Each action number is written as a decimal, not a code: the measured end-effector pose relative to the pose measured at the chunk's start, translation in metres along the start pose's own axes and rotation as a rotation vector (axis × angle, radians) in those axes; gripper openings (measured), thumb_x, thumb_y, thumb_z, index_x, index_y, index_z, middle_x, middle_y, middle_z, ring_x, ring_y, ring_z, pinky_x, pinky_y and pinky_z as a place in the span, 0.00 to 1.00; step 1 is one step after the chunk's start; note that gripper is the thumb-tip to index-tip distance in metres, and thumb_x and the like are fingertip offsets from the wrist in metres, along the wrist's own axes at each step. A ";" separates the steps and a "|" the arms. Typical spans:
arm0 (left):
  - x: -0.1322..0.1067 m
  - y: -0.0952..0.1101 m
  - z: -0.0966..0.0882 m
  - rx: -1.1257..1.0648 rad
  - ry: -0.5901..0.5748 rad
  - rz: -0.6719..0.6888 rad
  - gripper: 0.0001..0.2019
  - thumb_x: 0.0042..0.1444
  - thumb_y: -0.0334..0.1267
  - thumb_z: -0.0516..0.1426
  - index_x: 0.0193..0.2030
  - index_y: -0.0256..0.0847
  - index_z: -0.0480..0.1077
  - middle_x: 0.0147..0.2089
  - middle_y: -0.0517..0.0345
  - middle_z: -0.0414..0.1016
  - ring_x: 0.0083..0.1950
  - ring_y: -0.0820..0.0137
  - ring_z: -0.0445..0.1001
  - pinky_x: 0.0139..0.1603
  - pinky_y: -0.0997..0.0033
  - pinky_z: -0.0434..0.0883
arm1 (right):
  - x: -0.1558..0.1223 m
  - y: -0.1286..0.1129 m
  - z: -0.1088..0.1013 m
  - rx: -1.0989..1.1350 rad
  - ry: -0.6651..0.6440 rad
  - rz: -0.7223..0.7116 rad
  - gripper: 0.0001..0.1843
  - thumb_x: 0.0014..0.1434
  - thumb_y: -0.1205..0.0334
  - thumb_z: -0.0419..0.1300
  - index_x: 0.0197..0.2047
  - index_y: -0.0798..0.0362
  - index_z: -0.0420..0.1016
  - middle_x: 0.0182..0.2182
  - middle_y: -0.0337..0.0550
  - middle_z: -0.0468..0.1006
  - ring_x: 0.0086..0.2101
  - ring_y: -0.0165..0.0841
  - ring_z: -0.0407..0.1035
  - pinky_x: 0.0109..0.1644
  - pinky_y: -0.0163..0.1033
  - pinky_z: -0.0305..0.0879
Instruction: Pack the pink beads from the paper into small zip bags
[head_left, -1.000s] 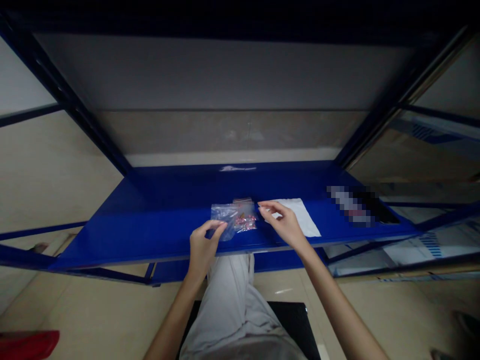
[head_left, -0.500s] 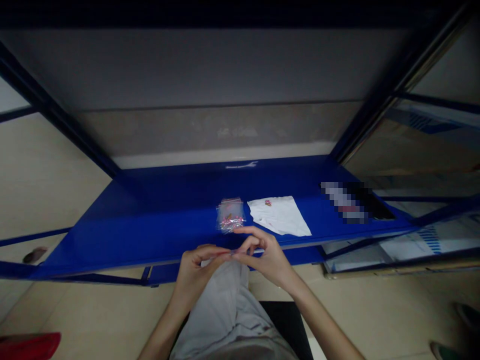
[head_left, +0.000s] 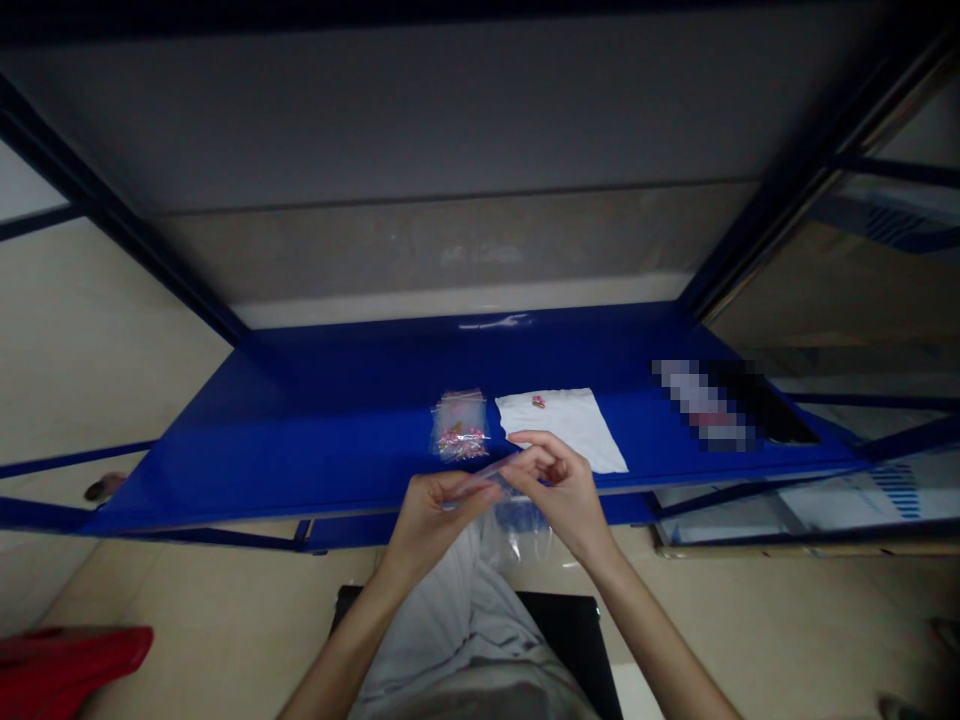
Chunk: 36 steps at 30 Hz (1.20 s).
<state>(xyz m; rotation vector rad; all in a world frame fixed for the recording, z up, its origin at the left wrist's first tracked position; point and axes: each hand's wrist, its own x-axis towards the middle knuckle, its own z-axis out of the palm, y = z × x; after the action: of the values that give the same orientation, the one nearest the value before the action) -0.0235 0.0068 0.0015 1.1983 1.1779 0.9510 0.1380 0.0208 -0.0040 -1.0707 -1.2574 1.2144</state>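
Observation:
Both my hands pinch the top edge of a small clear plastic bag (head_left: 517, 525) that hangs down in front of the blue shelf (head_left: 300, 450). My left hand (head_left: 435, 510) grips its left end and my right hand (head_left: 559, 485) grips its right end, fingers closed. Behind them on the shelf lies another clear bag with small pink pieces (head_left: 459, 428). To its right is a white sheet (head_left: 574, 430) with one small pink piece (head_left: 538, 402) on it.
A dark object (head_left: 757, 405), partly blurred out, lies at the right end of the shelf. Dark blue rack posts rise on both sides. Below are my light trousers, a black seat (head_left: 570, 625), a tiled floor and something red (head_left: 67, 665) at the lower left.
My hands took an empty clear bag off the shelf, drew it toward me and now hold it by the top edge, slightly higher and to the right than half a second ago.

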 end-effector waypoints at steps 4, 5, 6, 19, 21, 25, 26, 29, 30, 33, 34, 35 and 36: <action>0.005 0.004 0.003 -0.099 0.100 0.007 0.07 0.45 0.40 0.64 0.29 0.38 0.79 0.31 0.55 0.82 0.31 0.69 0.78 0.34 0.75 0.72 | 0.002 -0.005 -0.002 -0.080 0.009 -0.094 0.17 0.51 0.59 0.65 0.44 0.53 0.71 0.28 0.39 0.77 0.24 0.27 0.69 0.26 0.32 0.62; 0.006 0.005 0.003 -0.084 0.124 0.008 0.07 0.44 0.40 0.65 0.27 0.38 0.79 0.28 0.56 0.81 0.29 0.70 0.77 0.32 0.76 0.71 | 0.002 -0.006 -0.003 -0.137 0.007 -0.139 0.17 0.52 0.60 0.64 0.46 0.52 0.71 0.31 0.40 0.77 0.26 0.27 0.69 0.27 0.32 0.62; 0.006 0.006 0.003 -0.061 0.140 0.007 0.07 0.43 0.39 0.65 0.25 0.37 0.79 0.26 0.56 0.81 0.27 0.71 0.76 0.30 0.77 0.70 | 0.001 -0.009 -0.004 -0.203 -0.008 -0.188 0.17 0.54 0.61 0.62 0.48 0.50 0.70 0.35 0.42 0.77 0.28 0.27 0.69 0.28 0.32 0.63; 0.004 0.012 -0.024 0.413 0.104 0.409 0.06 0.45 0.37 0.65 0.21 0.42 0.76 0.22 0.62 0.79 0.31 0.68 0.77 0.39 0.69 0.71 | -0.005 -0.048 -0.008 -0.814 -0.378 -0.454 0.07 0.59 0.56 0.58 0.37 0.49 0.75 0.44 0.42 0.74 0.44 0.33 0.70 0.45 0.38 0.66; 0.003 0.013 -0.028 0.524 0.084 0.537 0.04 0.47 0.34 0.64 0.23 0.44 0.76 0.22 0.64 0.79 0.29 0.70 0.76 0.45 0.66 0.70 | -0.005 -0.054 -0.005 -0.950 -0.411 -0.456 0.10 0.58 0.52 0.58 0.38 0.47 0.76 0.44 0.41 0.74 0.43 0.35 0.71 0.43 0.41 0.66; 0.001 0.014 -0.032 0.598 0.065 0.725 0.05 0.50 0.30 0.62 0.31 0.46 0.77 0.28 0.66 0.81 0.27 0.72 0.76 0.50 0.63 0.68 | -0.008 -0.054 0.004 -1.053 -0.460 -0.386 0.13 0.57 0.50 0.58 0.41 0.46 0.76 0.41 0.40 0.76 0.41 0.36 0.72 0.41 0.41 0.66; 0.000 0.013 -0.033 0.596 0.051 0.744 0.06 0.51 0.31 0.62 0.33 0.47 0.77 0.30 0.65 0.81 0.29 0.72 0.77 0.50 0.63 0.68 | -0.008 -0.052 0.007 -1.048 -0.483 -0.360 0.12 0.58 0.52 0.58 0.41 0.47 0.76 0.40 0.40 0.76 0.40 0.36 0.72 0.40 0.39 0.66; 0.002 0.014 -0.033 0.586 0.004 0.733 0.09 0.51 0.33 0.61 0.39 0.49 0.77 0.35 0.62 0.82 0.34 0.69 0.78 0.50 0.63 0.69 | -0.007 -0.046 0.013 -1.026 -0.529 -0.307 0.08 0.57 0.56 0.60 0.39 0.48 0.76 0.39 0.41 0.76 0.38 0.36 0.73 0.37 0.38 0.65; 0.003 0.014 -0.033 0.576 0.001 0.716 0.10 0.51 0.34 0.62 0.40 0.50 0.77 0.36 0.61 0.82 0.36 0.68 0.78 0.49 0.64 0.70 | -0.006 -0.045 0.015 -1.022 -0.528 -0.304 0.07 0.58 0.58 0.59 0.39 0.48 0.76 0.39 0.41 0.76 0.38 0.36 0.73 0.36 0.38 0.65; 0.009 0.014 -0.032 0.520 0.003 0.654 0.11 0.50 0.35 0.62 0.42 0.49 0.77 0.39 0.58 0.81 0.40 0.66 0.78 0.42 0.67 0.72 | -0.005 -0.048 0.016 -0.961 -0.512 -0.317 0.13 0.60 0.68 0.54 0.44 0.45 0.76 0.43 0.43 0.74 0.41 0.36 0.72 0.40 0.39 0.66; 0.011 0.013 -0.032 0.506 -0.003 0.633 0.10 0.50 0.34 0.62 0.41 0.49 0.78 0.37 0.57 0.81 0.39 0.66 0.78 0.40 0.68 0.73 | -0.004 -0.051 0.014 -0.914 -0.518 -0.319 0.17 0.60 0.71 0.52 0.46 0.43 0.76 0.46 0.43 0.73 0.43 0.35 0.71 0.42 0.39 0.67; 0.013 0.012 -0.032 0.495 -0.006 0.613 0.08 0.51 0.34 0.61 0.38 0.48 0.78 0.35 0.58 0.82 0.38 0.66 0.78 0.39 0.68 0.73 | -0.003 -0.053 0.010 -0.853 -0.528 -0.314 0.19 0.60 0.72 0.52 0.47 0.42 0.75 0.48 0.43 0.72 0.46 0.35 0.70 0.44 0.39 0.67; 0.015 0.011 -0.032 0.489 -0.005 0.594 0.06 0.51 0.33 0.61 0.35 0.48 0.78 0.33 0.58 0.81 0.37 0.66 0.78 0.40 0.68 0.72 | -0.002 -0.054 0.003 -0.786 -0.536 -0.302 0.19 0.60 0.71 0.53 0.48 0.41 0.75 0.51 0.42 0.71 0.48 0.34 0.69 0.46 0.39 0.67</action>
<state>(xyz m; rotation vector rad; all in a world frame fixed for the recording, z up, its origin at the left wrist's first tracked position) -0.0517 0.0284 0.0106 2.0147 1.1009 1.1191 0.1381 0.0141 0.0501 -1.0521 -2.3415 0.7904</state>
